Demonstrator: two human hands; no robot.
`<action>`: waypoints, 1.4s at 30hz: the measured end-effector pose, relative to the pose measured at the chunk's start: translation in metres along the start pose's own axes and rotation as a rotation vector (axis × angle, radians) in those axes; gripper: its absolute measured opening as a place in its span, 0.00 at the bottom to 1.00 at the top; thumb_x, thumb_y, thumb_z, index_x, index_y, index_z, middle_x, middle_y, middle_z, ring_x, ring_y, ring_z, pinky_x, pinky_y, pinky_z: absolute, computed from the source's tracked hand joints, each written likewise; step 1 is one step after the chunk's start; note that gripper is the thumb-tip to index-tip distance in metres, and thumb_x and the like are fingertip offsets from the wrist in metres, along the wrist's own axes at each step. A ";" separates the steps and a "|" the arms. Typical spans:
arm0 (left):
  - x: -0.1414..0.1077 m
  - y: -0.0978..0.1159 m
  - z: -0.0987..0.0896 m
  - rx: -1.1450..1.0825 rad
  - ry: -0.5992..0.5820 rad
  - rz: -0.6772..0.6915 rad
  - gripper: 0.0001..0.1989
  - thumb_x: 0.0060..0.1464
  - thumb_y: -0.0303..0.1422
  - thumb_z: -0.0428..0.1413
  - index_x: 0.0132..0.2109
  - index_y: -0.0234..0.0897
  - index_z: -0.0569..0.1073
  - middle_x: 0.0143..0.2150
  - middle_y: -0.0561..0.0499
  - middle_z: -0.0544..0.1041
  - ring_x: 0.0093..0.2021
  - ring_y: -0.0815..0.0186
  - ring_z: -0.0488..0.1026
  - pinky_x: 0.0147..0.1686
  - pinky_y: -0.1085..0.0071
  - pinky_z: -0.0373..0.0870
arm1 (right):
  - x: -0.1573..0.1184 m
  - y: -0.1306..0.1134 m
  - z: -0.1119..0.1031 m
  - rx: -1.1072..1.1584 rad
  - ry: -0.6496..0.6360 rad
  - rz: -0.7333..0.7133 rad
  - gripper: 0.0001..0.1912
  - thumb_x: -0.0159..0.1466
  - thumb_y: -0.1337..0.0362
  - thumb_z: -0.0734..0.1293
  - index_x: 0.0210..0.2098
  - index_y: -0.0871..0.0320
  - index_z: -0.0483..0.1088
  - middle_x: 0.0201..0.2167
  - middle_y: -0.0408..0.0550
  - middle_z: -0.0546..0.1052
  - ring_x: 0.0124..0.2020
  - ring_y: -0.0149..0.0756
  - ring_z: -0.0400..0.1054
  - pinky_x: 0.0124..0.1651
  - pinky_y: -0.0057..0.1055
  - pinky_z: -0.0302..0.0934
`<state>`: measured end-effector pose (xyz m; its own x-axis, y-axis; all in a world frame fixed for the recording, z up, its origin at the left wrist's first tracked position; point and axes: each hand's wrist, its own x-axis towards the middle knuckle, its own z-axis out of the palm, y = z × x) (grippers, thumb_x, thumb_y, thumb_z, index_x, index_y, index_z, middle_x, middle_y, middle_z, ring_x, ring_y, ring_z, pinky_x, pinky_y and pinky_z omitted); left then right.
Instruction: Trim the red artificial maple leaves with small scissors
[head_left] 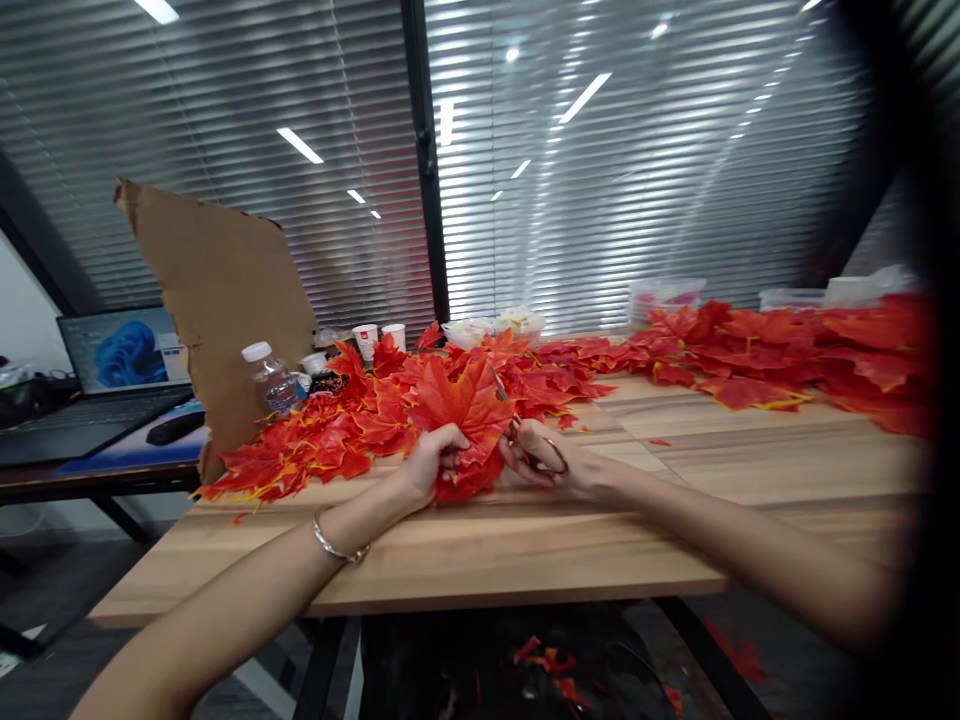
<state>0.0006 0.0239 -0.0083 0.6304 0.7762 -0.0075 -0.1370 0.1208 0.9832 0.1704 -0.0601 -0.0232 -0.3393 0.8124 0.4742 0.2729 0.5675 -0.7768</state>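
Observation:
Near the table's front edge, my left hand (439,460) is closed on a red artificial maple leaf (461,405), pinching it by its lower part. More red leaf material hangs below that grip; whether it is a second leaf I cannot tell. My right hand (536,452) is closed around a pair of scissors (556,455), with a finger loop showing at the knuckles. The scissors' blades point up along the right edge of the leaf and are partly hidden by it. Behind both hands lies a heap of red leaves (330,440) with yellow edges.
A bigger leaf pile (787,350) covers the table's right side. At the back stand paper cups (365,342), a plastic bottle (271,380) and clear containers (664,295). A cardboard sheet (225,300) stands left, beside a laptop (127,350). Red scraps (547,660) lie below the table edge.

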 end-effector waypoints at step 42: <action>0.019 0.010 -0.010 -0.406 -0.019 0.245 0.05 0.49 0.29 0.54 0.36 0.33 0.72 0.35 0.50 0.75 0.34 0.69 0.72 0.35 0.74 0.69 | 0.021 0.024 -0.010 0.423 0.376 0.197 0.28 0.46 0.59 0.74 0.45 0.62 0.67 0.21 0.40 0.69 0.22 0.25 0.61 0.26 0.24 0.55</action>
<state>0.0040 0.0461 -0.0001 0.5554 0.8013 0.2224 -0.5687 0.1709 0.8046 0.1785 -0.0278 -0.0276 0.0442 0.9324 0.3587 -0.1103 0.3614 -0.9258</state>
